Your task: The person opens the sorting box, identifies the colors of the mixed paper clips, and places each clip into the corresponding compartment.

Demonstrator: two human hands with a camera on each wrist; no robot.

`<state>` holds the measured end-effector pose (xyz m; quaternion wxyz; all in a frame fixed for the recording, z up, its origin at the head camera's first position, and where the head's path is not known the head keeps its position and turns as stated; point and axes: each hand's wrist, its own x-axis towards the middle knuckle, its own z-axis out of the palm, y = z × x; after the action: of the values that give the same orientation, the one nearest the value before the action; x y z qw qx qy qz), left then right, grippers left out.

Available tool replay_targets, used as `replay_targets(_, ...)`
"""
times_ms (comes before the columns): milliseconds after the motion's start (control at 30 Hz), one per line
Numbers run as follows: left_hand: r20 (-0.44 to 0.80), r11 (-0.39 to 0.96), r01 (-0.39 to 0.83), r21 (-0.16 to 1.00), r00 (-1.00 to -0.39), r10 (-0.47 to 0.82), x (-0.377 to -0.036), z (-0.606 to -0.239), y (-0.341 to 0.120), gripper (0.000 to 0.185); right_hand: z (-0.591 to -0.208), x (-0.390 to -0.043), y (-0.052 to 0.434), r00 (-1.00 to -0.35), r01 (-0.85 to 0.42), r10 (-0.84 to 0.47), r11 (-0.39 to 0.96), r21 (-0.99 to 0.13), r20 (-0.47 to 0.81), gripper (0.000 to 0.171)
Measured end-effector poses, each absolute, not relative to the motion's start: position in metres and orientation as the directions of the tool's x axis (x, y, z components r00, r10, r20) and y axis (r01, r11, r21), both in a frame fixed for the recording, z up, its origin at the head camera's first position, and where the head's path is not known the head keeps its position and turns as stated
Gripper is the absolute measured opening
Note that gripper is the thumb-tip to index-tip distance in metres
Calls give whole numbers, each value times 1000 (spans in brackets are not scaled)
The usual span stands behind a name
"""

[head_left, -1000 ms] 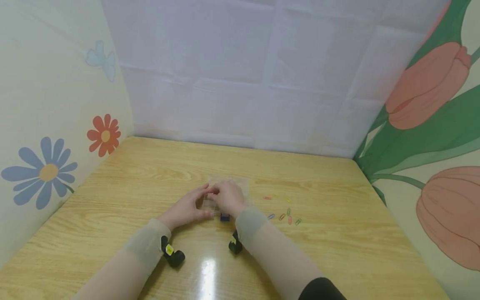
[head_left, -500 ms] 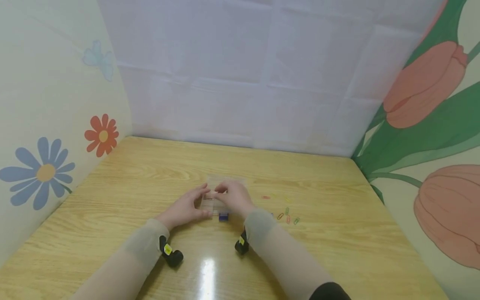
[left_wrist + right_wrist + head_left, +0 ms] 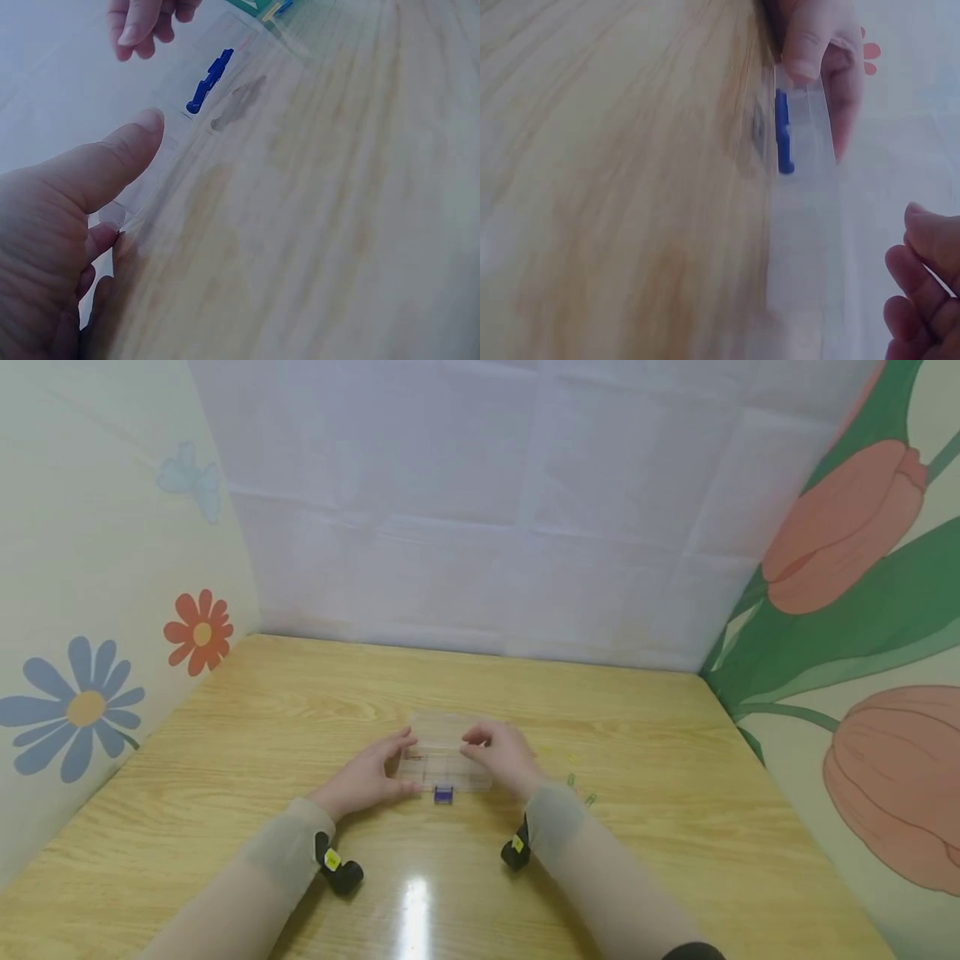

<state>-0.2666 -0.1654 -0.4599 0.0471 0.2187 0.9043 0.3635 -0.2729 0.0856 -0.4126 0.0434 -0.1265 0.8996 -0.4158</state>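
Note:
A clear plastic compartment box (image 3: 457, 781) with a blue latch (image 3: 443, 794) lies on the table, its lid (image 3: 438, 723) folded back. My left hand (image 3: 367, 777) holds the box's left end, thumb at the front and fingers toward the rear. A reddish paper clip (image 3: 414, 757) shows in the left compartment. Over the box's right side hovers my right hand (image 3: 504, 758), thumb and fingertips bent close together. In the right wrist view, nothing is visible between the fingertips of the right hand (image 3: 926, 289). The blue latch (image 3: 210, 81) also appears in the left wrist view.
Right of the box lie green paper clips (image 3: 591, 799) and yellow paper clips (image 3: 572, 758), partly behind my right hand and wrist. A white sheet (image 3: 480, 527) hangs behind the wooden table (image 3: 645, 877). Flower-patterned panels stand at both sides.
My right hand has moved right, from near the left hand to the box's right side, uncovering the compartments and latch. The left hand stays at the box.

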Motion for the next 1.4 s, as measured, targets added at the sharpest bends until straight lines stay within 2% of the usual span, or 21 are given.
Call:
replay_targets(233,81,644,371,669,-898,432,-266,-460,-165,85,-412,-266,110,-977,-116,-212,627,-770,-25,22)
replay_targets(1067,81,635,373,677,-895,439,-265,-459,-166,85,-420,-247,174,-998,-37,-64,654,-756,-7,17)
replay_targets(1400,85,631,376,679,-893,442,-265,-460,-166,85,-423,-241,194,-991,94,-19,583,-807,-130,22)
